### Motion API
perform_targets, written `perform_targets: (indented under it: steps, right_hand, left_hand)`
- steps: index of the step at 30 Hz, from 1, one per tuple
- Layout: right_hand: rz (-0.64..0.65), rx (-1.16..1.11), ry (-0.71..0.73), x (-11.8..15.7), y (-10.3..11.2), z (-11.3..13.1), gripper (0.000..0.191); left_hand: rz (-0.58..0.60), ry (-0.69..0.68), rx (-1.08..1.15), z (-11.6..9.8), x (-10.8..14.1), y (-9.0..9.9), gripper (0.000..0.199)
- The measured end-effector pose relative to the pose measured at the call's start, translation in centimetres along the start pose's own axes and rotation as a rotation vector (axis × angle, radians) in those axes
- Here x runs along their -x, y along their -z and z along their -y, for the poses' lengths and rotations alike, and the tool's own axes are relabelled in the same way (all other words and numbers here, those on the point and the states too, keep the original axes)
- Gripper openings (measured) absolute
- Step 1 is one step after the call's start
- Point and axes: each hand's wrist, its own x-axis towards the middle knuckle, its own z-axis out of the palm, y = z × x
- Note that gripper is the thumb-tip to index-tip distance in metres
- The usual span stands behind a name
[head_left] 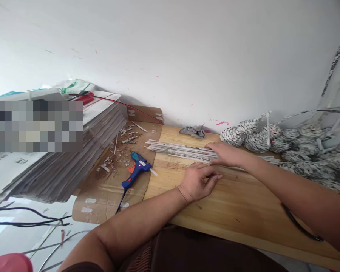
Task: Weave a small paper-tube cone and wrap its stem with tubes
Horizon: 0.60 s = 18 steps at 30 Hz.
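Observation:
A bundle of thin rolled-paper sticks [178, 149] lies lengthwise across the wooden board [243, 204]. Over the bundle's right part rests my right hand [225, 154], its fingers bent down onto the sticks; whether they grip any is hard to see. My left hand [200, 182] is just in front of the bundle, the side of the hand near the board. Its fingers are curled, with thumb and fingertips close together, and what they hold, if anything, is too small to name.
A blue glue gun [137, 172] lies on cardboard [102, 189] among paper scraps. Stacked paper [82, 158] stands at the left. A grey cloth [193, 132] is near the wall. Woven paper figures [272, 138] crowd the right.

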Motion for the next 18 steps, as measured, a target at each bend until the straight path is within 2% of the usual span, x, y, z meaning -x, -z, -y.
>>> perform_targets:
  steps: [2,4,8,12,15,18]
  right_hand:
    - [-0.003,0.027,0.007,-0.1,0.0,0.0,0.046]
    - [0.007,0.071,-0.010,-0.3,-0.2,0.4,0.038]
    - [0.008,0.120,-0.086,-0.9,-0.7,1.7,0.040]
    - [-0.029,0.082,-0.111,-1.5,-0.5,1.9,0.036]
    - [-0.091,-0.002,-0.166,-1.9,1.2,1.6,0.036]
    - [-0.200,-0.118,-0.245,-2.3,5.1,0.9,0.033]
  left_hand:
    - [0.002,0.001,-0.007,0.2,0.0,0.0,0.019]
    - [0.011,-0.002,-0.011,0.3,0.0,-0.1,0.019]
    - [0.032,0.007,-0.026,0.6,0.0,-0.1,0.017]
    - [0.041,0.027,-0.017,0.7,0.1,-0.2,0.018]
    - [0.049,0.060,-0.021,0.7,0.1,-0.1,0.018]
    - [0.062,0.083,-0.007,0.6,0.1,-0.1,0.015]
